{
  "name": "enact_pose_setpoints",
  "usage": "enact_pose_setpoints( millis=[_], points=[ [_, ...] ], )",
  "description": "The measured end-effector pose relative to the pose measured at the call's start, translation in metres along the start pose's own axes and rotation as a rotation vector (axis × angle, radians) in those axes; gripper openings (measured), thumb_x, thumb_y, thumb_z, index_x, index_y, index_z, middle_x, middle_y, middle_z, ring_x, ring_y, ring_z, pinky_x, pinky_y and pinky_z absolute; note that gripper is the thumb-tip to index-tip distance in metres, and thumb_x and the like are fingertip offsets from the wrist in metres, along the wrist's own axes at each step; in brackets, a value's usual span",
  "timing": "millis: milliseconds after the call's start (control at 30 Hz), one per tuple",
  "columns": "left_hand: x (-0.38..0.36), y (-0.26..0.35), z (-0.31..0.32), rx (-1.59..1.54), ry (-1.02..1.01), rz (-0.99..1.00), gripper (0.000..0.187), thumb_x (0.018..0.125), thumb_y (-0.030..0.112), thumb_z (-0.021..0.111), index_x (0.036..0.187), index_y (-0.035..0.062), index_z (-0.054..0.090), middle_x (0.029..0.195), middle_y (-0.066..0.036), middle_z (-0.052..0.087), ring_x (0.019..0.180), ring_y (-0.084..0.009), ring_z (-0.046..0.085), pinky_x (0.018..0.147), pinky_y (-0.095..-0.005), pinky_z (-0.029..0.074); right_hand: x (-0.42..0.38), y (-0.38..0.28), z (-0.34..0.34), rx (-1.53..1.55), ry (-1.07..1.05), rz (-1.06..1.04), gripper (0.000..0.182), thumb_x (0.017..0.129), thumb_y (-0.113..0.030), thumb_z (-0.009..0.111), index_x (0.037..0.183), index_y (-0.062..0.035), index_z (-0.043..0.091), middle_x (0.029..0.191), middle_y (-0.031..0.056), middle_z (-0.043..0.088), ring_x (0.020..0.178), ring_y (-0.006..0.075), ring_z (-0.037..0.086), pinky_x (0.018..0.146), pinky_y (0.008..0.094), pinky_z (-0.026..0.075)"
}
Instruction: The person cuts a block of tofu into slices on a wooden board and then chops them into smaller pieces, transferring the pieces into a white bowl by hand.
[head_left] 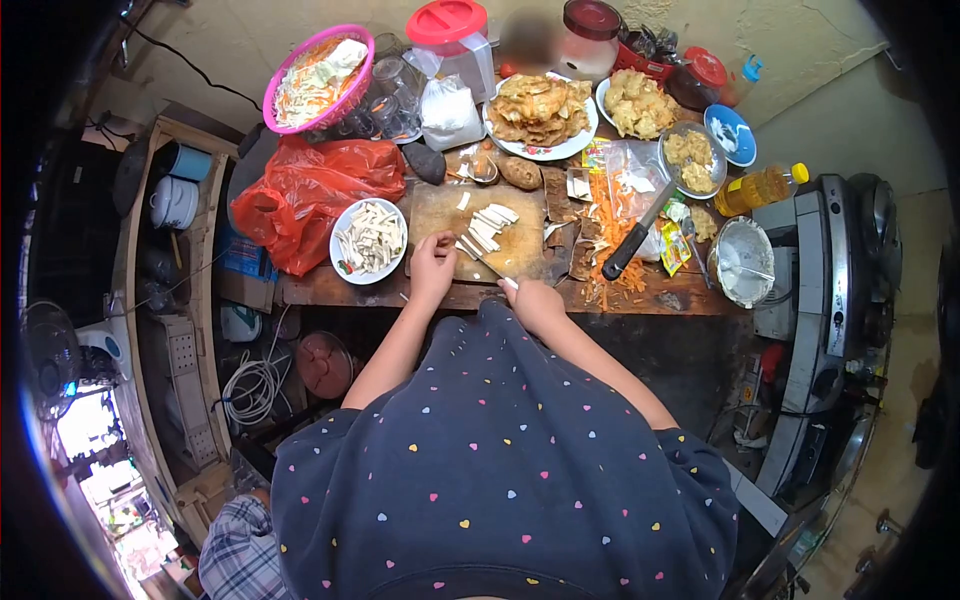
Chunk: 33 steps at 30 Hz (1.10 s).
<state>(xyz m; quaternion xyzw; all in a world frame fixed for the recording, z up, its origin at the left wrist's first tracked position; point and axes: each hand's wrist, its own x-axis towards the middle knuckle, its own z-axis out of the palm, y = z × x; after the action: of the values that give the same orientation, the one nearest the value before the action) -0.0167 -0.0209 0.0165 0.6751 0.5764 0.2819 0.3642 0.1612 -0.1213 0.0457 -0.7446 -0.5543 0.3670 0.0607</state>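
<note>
A wooden cutting board lies at the table's front edge. White cut strips, which look like tofu or tempeh, are spread on its middle. My right hand is closed around the pale handle of a kitchen knife, whose thin blade points up and left over the board's front part. At the board's front left, my left hand has its fingers drawn together beside the nearest strips; what is between them is hidden. Left of the board stands a white bowl full of similar strips.
A red plastic bag and pink basket of shredded vegetables are on the left. Fried food fills a plate at the back. On the right are a black-handled knife, carrot shreds, oil bottle and pot.
</note>
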Motion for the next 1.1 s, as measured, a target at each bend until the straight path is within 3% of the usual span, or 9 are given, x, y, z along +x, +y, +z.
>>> enact_pose_setpoints(
  millis=[200,300,433,533,633,733,900,1000,1100],
  points=[
    [0.021,0.011,0.007,0.110,-0.034,0.125,0.027,0.081,0.006,0.059,0.108,0.0022,0.061,0.103,-0.013,0.062,0.089,-0.0225,0.061,0.081,-0.0333,0.049,-0.025,0.012,-0.018,0.250,0.083,0.035,0.055,0.097,-0.046,0.035,0.086,0.0015,0.061,0.079,0.0275,0.063,0.080,0.0447,0.061,0.072,0.0493,0.047],
    [0.033,0.023,0.016,0.245,-0.074,0.440,0.029,0.080,0.012,0.060,0.109,0.0049,0.062,0.108,-0.012,0.060,0.103,-0.0277,0.055,0.091,-0.0388,0.042,-0.027,0.028,-0.016,0.397,0.189,0.086,0.052,0.097,-0.044,0.036,0.086,0.0018,0.059,0.079,0.0284,0.061,0.081,0.0456,0.059,0.071,0.0495,0.045],
    [0.046,0.049,0.038,0.373,-0.100,0.634,0.030,0.080,0.022,0.063,0.107,0.0099,0.063,0.112,-0.007,0.058,0.106,-0.0270,0.051,0.093,-0.0417,0.038,-0.024,0.042,-0.012,0.513,0.321,0.110,0.050,0.097,-0.042,0.037,0.085,0.0021,0.056,0.079,0.0279,0.060,0.080,0.0446,0.059,0.070,0.0475,0.045],
    [0.055,0.061,0.045,0.571,-0.271,0.606,0.023,0.080,0.023,0.062,0.098,0.0094,0.064,0.108,-0.006,0.060,0.102,-0.0262,0.052,0.089,-0.0419,0.039,-0.026,0.041,-0.014,0.550,0.357,0.114,0.050,0.098,-0.042,0.037,0.085,0.0021,0.055,0.079,0.0270,0.060,0.080,0.0440,0.059,0.070,0.0469,0.044],
    [0.062,0.057,0.052,0.553,-0.232,0.628,0.017,0.081,0.022,0.062,0.089,0.0083,0.065,0.098,-0.005,0.063,0.096,-0.0258,0.056,0.084,-0.0407,0.041,-0.030,0.044,-0.015,0.545,0.364,0.132,0.050,0.098,-0.043,0.037,0.085,0.0019,0.055,0.078,0.0265,0.060,0.080,0.0438,0.059,0.070,0.0468,0.044],
    [0.070,0.053,0.050,0.333,-0.104,0.632,0.015,0.082,0.020,0.062,0.086,0.0059,0.065,0.087,-0.007,0.064,0.086,-0.0279,0.058,0.078,-0.0410,0.043,-0.028,0.051,-0.011,0.547,0.378,0.142,0.051,0.097,-0.043,0.036,0.084,0.0016,0.055,0.077,0.0260,0.060,0.079,0.0441,0.058,0.070,0.0473,0.044],
    [0.073,0.056,0.033,0.025,-0.170,0.242,0.015,0.084,0.017,0.060,0.090,0.0043,0.067,0.087,-0.012,0.066,0.085,-0.0293,0.061,0.078,-0.0397,0.046,-0.028,0.049,-0.014,0.535,0.365,0.159,0.051,0.097,-0.044,0.037,0.081,0.0016,0.055,0.077,0.0263,0.059,0.080,0.0445,0.058,0.069,0.0479,0.043],
    [0.074,0.044,0.030,0.267,-0.225,0.617,0.017,0.080,0.020,0.063,0.092,0.0079,0.067,0.092,-0.008,0.066,0.093,-0.0266,0.060,0.081,-0.0398,0.044,-0.025,0.047,-0.013,0.511,0.344,0.137,0.051,0.097,-0.044,0.037,0.081,0.0014,0.055,0.077,0.0265,0.059,0.080,0.0448,0.058,0.069,0.0482,0.043],
    [0.067,0.045,0.036,0.430,-0.234,0.701,0.021,0.078,0.022,0.064,0.095,0.0100,0.067,0.097,-0.005,0.063,0.099,-0.0251,0.057,0.085,-0.0400,0.042,-0.025,0.041,-0.015,0.491,0.320,0.129,0.050,0.097,-0.044,0.037,0.082,0.0011,0.054,0.077,0.0266,0.059,0.079,0.0449,0.058,0.068,0.0488,0.043]
  ],
)
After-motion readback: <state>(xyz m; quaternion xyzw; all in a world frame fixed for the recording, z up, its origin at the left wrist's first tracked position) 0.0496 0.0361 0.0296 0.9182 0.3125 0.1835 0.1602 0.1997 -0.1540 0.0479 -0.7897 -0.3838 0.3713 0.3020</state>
